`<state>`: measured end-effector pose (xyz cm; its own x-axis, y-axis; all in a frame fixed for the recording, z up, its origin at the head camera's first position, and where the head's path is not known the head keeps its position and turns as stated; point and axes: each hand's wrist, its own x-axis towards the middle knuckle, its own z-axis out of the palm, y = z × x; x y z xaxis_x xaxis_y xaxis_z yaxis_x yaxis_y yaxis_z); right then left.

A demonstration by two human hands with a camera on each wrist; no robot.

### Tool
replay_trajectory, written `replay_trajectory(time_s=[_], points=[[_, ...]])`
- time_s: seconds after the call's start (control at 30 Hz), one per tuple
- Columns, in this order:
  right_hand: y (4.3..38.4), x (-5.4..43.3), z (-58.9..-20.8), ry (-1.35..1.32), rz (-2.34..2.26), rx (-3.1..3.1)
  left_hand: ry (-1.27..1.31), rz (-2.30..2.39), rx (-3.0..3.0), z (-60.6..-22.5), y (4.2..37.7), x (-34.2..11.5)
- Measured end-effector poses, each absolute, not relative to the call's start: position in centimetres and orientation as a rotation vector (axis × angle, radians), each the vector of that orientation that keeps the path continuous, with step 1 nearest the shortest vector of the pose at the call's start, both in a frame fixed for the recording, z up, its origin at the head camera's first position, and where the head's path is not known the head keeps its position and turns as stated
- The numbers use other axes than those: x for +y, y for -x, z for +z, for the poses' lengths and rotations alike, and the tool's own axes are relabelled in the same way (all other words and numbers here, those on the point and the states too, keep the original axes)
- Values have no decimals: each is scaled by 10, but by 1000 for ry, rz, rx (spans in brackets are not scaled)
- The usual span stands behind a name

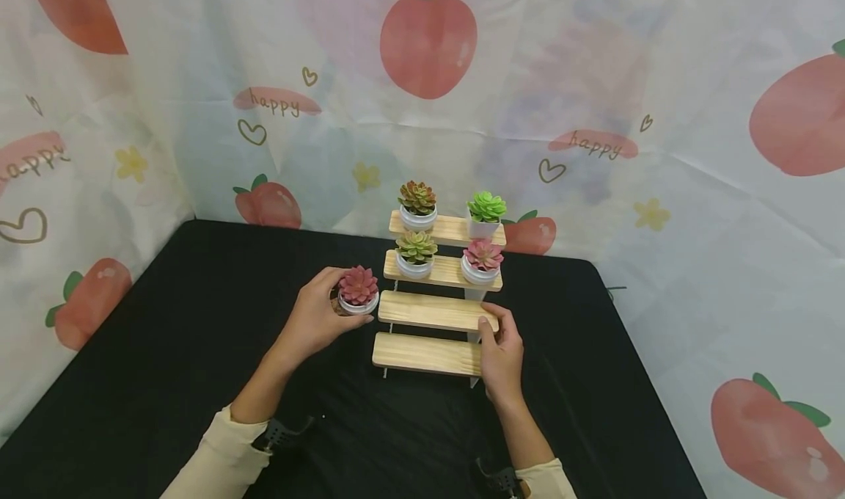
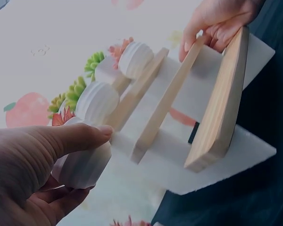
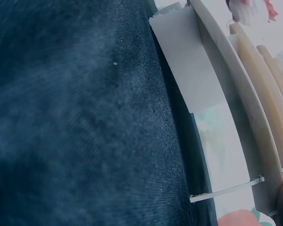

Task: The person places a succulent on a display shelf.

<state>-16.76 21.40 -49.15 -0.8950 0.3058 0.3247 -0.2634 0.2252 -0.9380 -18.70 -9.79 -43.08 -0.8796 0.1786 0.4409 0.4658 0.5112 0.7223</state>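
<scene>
My left hand (image 1: 315, 312) holds a potted succulent (image 1: 359, 286) with deep pink-red leaves and a white ribbed pot, thumb on one side and fingers on the other. It hangs just left of a stepped wooden plant stand (image 1: 429, 310), level with the bare second-lowest board. In the left wrist view the thumb (image 2: 85, 139) lies along the held pot. My right hand (image 1: 503, 352) grips the right end of that same board, thumb at the front edge and fingers over the top. In the right wrist view, little of this hand shows.
On the second-highest board sit a yellow-green succulent (image 1: 416, 253) and a pink succulent (image 1: 483, 260). The top board carries a reddish-brown succulent (image 1: 418, 204) and a bright green succulent (image 1: 487, 213). Clear side panels support the boards on a black cloth (image 1: 218, 323); a fruit-print curtain (image 1: 343, 37) hangs behind.
</scene>
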Motion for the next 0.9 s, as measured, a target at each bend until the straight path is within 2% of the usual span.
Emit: replay_trajectory(time_s=[0.2,0.43,0.9], points=[[165,211,-486,45,1710,-2065,589,-1332,-2446,-429,187,-86],[148,200,-455,23,1712,-2076,619,-1314,-2444,-430,188,-71],[148,201,-454,17,1726,-2075,626,-1271,-2474,-434,184,-47]])
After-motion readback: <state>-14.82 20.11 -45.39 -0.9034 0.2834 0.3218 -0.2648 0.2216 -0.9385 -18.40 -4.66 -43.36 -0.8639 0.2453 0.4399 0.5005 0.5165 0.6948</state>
